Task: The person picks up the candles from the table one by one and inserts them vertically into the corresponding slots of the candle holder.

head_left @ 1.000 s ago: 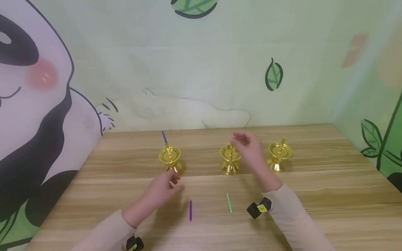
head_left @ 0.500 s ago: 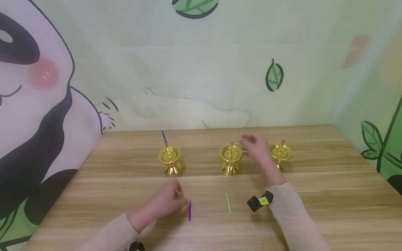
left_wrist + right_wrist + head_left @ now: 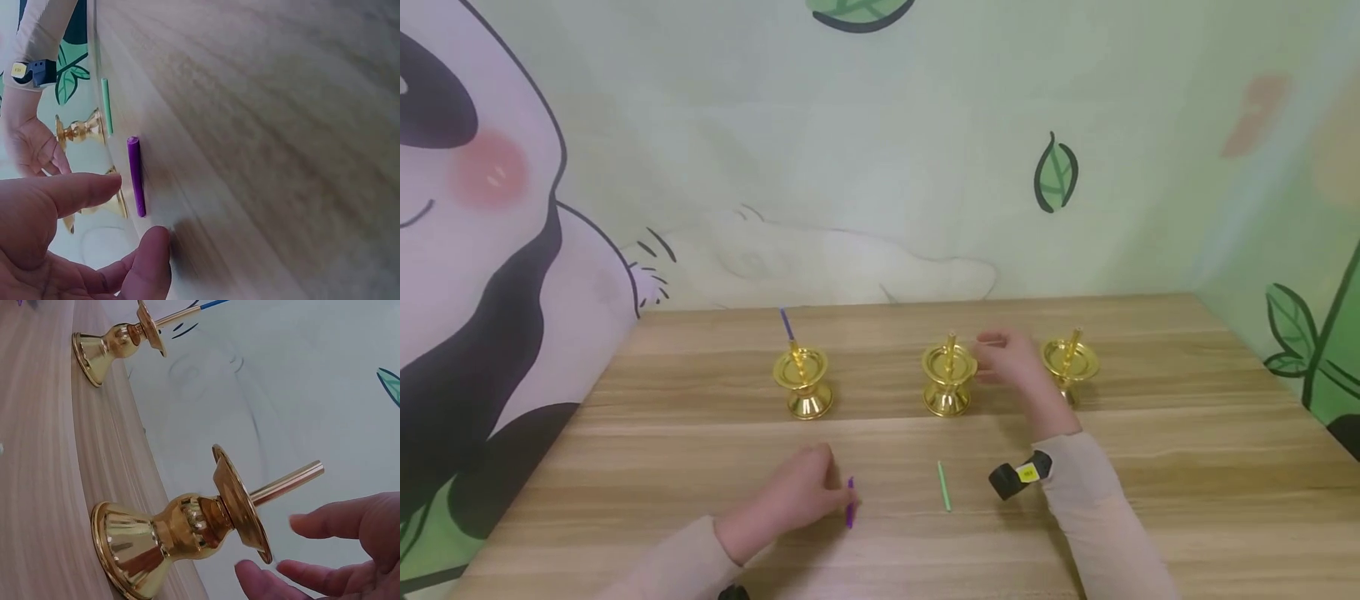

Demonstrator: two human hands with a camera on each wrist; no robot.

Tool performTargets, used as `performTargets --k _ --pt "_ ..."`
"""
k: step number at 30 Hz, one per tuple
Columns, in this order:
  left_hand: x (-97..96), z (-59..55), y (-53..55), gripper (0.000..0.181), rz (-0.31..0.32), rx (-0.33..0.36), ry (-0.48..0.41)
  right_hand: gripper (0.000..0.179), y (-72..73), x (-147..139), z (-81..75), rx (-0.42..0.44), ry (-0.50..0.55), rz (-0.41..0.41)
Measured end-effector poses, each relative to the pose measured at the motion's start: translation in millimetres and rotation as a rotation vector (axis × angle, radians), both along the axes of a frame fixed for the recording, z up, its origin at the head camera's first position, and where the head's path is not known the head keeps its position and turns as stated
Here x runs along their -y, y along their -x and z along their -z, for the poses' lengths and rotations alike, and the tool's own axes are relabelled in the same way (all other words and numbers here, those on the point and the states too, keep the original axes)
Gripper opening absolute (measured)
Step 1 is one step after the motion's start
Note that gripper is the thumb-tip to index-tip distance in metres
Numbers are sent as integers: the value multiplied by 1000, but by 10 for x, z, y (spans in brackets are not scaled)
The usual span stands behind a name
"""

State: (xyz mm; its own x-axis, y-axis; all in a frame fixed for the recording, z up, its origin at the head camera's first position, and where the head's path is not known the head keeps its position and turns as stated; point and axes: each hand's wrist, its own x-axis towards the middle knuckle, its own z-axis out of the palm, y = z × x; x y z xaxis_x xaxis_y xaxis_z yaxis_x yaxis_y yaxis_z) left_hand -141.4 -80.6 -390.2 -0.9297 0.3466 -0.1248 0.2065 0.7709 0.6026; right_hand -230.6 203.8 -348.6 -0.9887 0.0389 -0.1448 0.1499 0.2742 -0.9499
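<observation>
My left hand (image 3: pixel 790 496) hovers low over the table beside a thin purple candle (image 3: pixel 135 178). In the left wrist view its thumb and fingers are spread, and the candle lies on the wood beyond the gap between them. My right hand (image 3: pixel 1013 362) is at the right side of the middle gold candle holder (image 3: pixel 947 398), fingers parted. In the right wrist view those fingers (image 3: pixel 328 519) are near the holder's dish; whether they touch it I cannot tell. This holder has a bare upright tube. A thin green candle (image 3: pixel 944 486) lies in front of it.
Another gold holder (image 3: pixel 809 402) stands at the left with a blue candle (image 3: pixel 786 323) in its tube. The third gold holder (image 3: pixel 1084 367), partly hidden by my right hand, has a bare tube. A printed backdrop (image 3: pixel 865 167) rises behind the wooden table (image 3: pixel 1150 433).
My left hand has come down from near the left holder to the purple candle. My right hand has moved from the middle holder's tube to the right and slightly down.
</observation>
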Motion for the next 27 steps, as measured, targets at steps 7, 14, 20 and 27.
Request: performTargets --k 7,14,20,27 --pt "-20 10 17 30 26 -66 36 48 25 -58 37 35 -12 -103" --pt "-29 29 43 23 63 -60 33 45 6 -78 35 39 -22 -125" --pt "-35 46 54 18 71 -34 7 43 3 -79 43 42 -3 -120" --pt "-44 56 75 19 77 -11 -2 41 -1 -82 47 42 -5 -111"
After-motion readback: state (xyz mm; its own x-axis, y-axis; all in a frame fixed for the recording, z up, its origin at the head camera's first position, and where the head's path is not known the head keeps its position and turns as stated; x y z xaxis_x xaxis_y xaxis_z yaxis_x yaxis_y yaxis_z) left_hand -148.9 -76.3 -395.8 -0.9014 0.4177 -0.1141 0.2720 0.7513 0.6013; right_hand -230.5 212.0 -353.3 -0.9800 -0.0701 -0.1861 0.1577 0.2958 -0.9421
